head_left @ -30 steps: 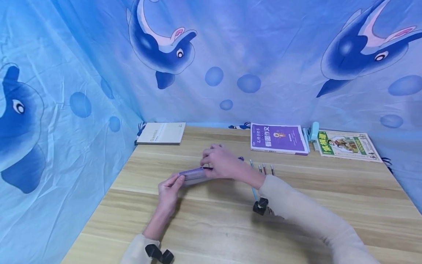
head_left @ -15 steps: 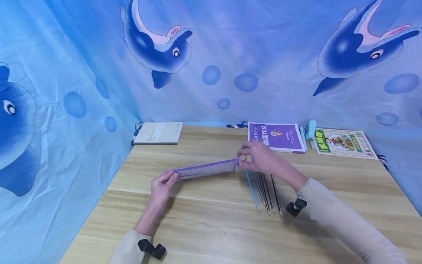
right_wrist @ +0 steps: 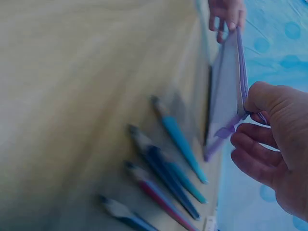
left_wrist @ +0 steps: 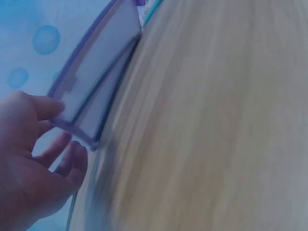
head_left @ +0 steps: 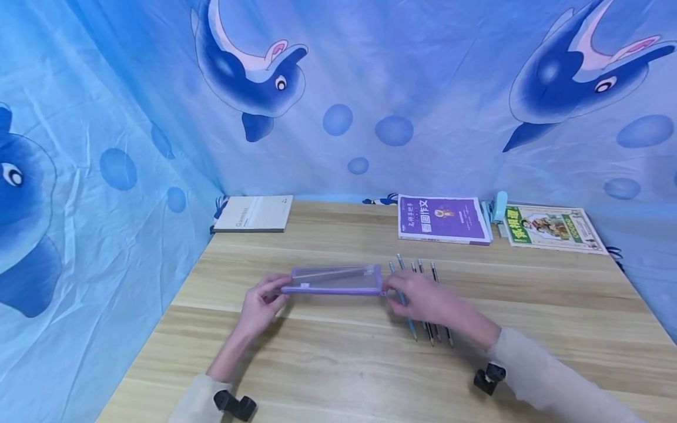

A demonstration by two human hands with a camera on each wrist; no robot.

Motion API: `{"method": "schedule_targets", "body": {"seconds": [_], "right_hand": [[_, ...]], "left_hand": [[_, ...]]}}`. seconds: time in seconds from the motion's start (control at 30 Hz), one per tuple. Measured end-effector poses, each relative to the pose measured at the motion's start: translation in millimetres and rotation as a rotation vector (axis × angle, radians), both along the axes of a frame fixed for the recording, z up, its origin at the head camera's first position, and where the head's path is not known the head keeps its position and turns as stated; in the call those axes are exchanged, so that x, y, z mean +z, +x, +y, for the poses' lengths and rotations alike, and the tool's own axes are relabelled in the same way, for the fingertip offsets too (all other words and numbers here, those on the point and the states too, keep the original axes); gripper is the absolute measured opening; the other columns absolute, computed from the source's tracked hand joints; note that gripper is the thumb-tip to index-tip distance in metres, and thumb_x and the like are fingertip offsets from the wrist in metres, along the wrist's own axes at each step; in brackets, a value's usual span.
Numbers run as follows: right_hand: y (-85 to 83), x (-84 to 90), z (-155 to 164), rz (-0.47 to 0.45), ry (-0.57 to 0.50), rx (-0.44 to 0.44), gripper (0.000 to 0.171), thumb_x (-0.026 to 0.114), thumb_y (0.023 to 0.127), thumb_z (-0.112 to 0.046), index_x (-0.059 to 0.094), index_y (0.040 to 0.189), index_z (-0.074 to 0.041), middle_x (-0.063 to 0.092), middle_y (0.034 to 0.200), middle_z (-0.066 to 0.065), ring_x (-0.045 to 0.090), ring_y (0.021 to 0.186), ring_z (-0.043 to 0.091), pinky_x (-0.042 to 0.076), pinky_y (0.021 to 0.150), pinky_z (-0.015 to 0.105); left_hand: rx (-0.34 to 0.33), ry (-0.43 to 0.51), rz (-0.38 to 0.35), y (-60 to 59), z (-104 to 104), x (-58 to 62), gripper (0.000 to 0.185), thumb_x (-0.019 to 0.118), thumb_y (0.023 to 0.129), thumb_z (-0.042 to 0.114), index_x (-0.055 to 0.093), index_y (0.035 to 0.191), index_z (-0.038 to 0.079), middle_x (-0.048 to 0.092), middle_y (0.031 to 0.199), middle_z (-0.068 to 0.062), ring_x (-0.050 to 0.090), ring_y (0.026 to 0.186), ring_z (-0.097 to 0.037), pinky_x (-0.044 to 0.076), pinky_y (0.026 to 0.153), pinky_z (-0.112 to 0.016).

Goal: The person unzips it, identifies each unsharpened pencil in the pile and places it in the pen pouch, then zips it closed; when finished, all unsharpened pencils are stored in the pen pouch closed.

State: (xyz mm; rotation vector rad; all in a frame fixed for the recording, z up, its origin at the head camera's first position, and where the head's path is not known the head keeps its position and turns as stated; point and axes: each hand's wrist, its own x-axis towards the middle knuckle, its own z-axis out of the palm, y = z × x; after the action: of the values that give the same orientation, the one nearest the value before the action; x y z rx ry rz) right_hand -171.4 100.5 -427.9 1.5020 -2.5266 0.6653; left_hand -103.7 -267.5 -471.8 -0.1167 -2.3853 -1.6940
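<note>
A see-through pencil case [head_left: 338, 278] with purple edging and a zipper is held between both hands, just over the table. At its left end, the left hand [head_left: 259, 308] pinches the zipper-side corner between thumb and fingers. The right hand [head_left: 423, 299] pinches the opposite corner near the zipper's end. Dark thin lines show through the case in the left wrist view; I cannot tell whether they are contents or seams. Beside and partly under the right hand lie several pencils [right_wrist: 180, 139], blue, dark and reddish, their sharpened tips toward the person.
Along the back of the wooden table [head_left: 338, 364] lie a white notebook [head_left: 254, 212], a purple book [head_left: 444, 220], a light-blue stapler [head_left: 499, 207] and a green-and-white booklet [head_left: 555, 228]. A blue dolphin-print cloth [head_left: 359, 82] hangs behind and to the left.
The right hand went from the case's middle along the zipper to its right end, then came nearer the person. The case has tipped so its zipper edge faces the person. The left hand kept its grip.
</note>
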Motion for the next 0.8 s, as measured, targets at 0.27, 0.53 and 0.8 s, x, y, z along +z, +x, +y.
{"method": "schedule_targets", "body": {"seconds": [0.27, 0.53, 0.8], "right_hand": [[13.6, -20.7, -5.8, 0.159, 0.098, -0.011, 0.024, 0.081, 0.08, -0.02, 0.071, 0.1, -0.012, 0.069, 0.097, 0.002, 0.064, 0.085, 0.015, 0.057, 0.074, 0.027], [15.1, -28.9, -7.4, 0.272, 0.105, 0.008, 0.027, 0.083, 0.077, -0.023, 0.071, 0.098, -0.011, 0.07, 0.098, 0.003, 0.065, 0.09, 0.02, 0.058, 0.082, 0.035], [16.0, -32.8, -9.6, 0.27, 0.11, 0.009, 0.027, 0.083, 0.078, -0.023, 0.071, 0.099, -0.011, 0.069, 0.099, 0.003, 0.064, 0.091, 0.02, 0.057, 0.086, 0.036]], "left_hand": [[-0.047, -0.372, 0.094, 7.5, -5.7, -5.3, 0.045, 0.077, 0.073, -0.014, 0.069, 0.117, -0.007, 0.062, 0.123, -0.019, 0.063, 0.101, -0.034, 0.057, 0.084, -0.041], [-0.045, -0.606, 0.165, 14.2, -4.7, -4.5, 0.048, 0.084, 0.069, -0.006, 0.071, 0.115, -0.003, 0.065, 0.117, -0.018, 0.056, 0.108, -0.04, 0.045, 0.096, -0.058], [-0.043, -0.626, 0.143, 17.6, -7.6, -5.3, 0.049, 0.085, 0.069, -0.003, 0.071, 0.117, -0.001, 0.066, 0.113, -0.015, 0.057, 0.104, -0.036, 0.047, 0.094, -0.056]]}}
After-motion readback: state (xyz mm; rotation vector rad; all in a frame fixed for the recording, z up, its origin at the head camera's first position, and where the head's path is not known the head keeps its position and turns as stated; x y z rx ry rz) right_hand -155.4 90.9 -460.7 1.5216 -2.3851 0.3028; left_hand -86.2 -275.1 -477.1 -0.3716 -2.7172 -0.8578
